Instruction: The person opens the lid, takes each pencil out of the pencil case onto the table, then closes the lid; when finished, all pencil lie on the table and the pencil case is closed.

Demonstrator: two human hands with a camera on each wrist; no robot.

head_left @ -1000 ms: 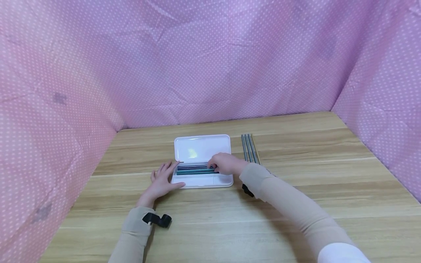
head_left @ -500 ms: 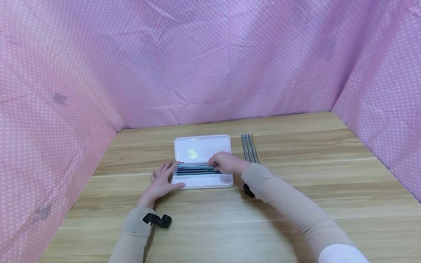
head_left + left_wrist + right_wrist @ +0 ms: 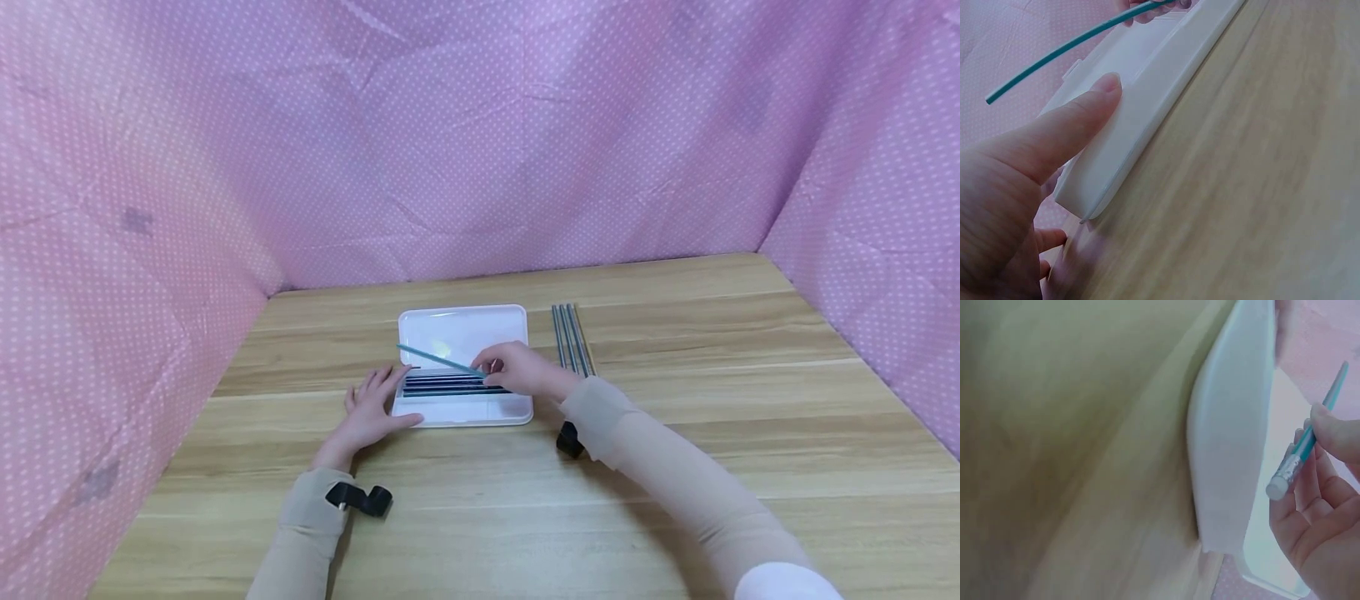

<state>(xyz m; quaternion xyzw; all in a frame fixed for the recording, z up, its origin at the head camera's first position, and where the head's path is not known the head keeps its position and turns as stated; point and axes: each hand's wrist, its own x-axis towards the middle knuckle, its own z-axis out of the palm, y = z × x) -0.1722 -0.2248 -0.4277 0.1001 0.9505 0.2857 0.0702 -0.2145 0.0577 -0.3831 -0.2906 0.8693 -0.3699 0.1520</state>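
A white pencil case (image 3: 457,414) lies open on the table, its lid (image 3: 491,323) folded back at the far side. Several dark pencils (image 3: 442,387) lie side by side inside. My right hand (image 3: 521,369) pinches a teal pencil (image 3: 438,358) between thumb and fingers near its eraser end, slanting above the case. Its white eraser (image 3: 1277,488) and metal ferrule show in the right wrist view; the far end looks flat and unsharpened in the left wrist view. My left hand (image 3: 371,417) is spread at the case's left end, the thumb (image 3: 1107,84) resting on its near rim.
Right of the case, several pencils (image 3: 568,333) lie in a row on the wooden table (image 3: 480,517), partly hidden by the right forearm. A pink dotted cloth (image 3: 480,150) hangs behind and along both sides. Each wrist wears a black camera mount (image 3: 360,498).
My right hand has lifted the teal pencil from among those in the case; its far end has swung up and now overlaps the lid. The left hand stays in place.
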